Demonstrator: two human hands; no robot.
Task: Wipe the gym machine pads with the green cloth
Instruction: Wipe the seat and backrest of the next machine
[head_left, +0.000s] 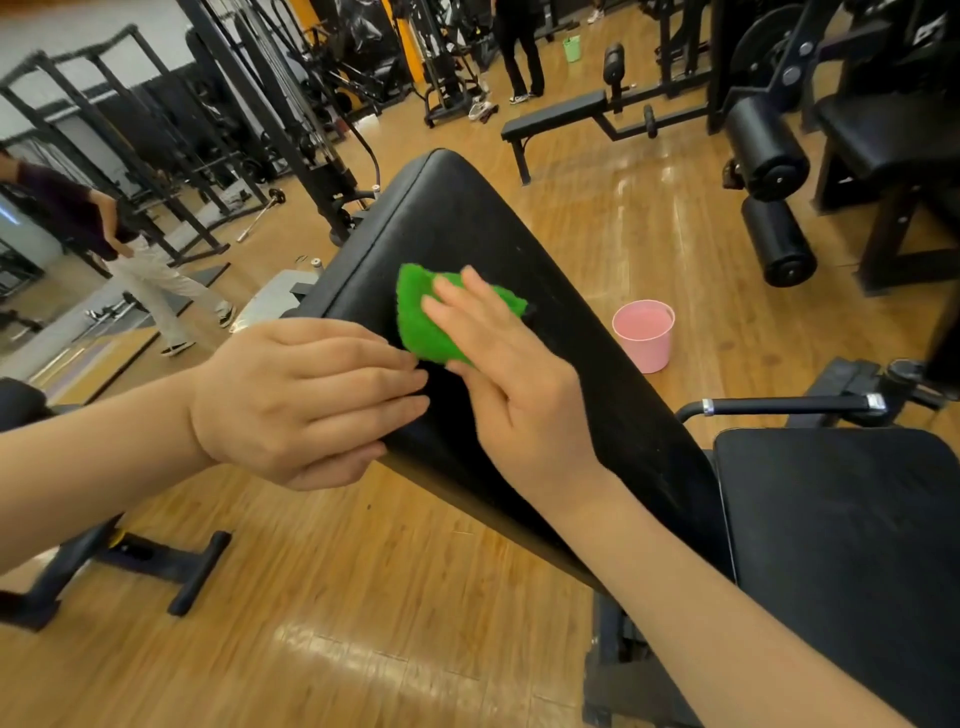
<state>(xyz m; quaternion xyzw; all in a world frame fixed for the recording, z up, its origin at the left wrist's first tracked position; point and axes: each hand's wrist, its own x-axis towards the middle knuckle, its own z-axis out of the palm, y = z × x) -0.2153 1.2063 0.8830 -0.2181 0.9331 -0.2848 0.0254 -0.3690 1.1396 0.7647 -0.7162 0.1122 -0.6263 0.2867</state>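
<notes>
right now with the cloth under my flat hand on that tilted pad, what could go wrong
The right hand only presses the green cloth with straight fingers, so it may slip off the sloped back pad. The pink bucket stands on the floor close beside the pad; a dropped cloth or a careless step could tip it.

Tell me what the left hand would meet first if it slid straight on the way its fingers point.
Most likely the right hand: the left hand points rightward across the back pad, fingertips nearly at the right thumb and the green cloth edge.
</notes>
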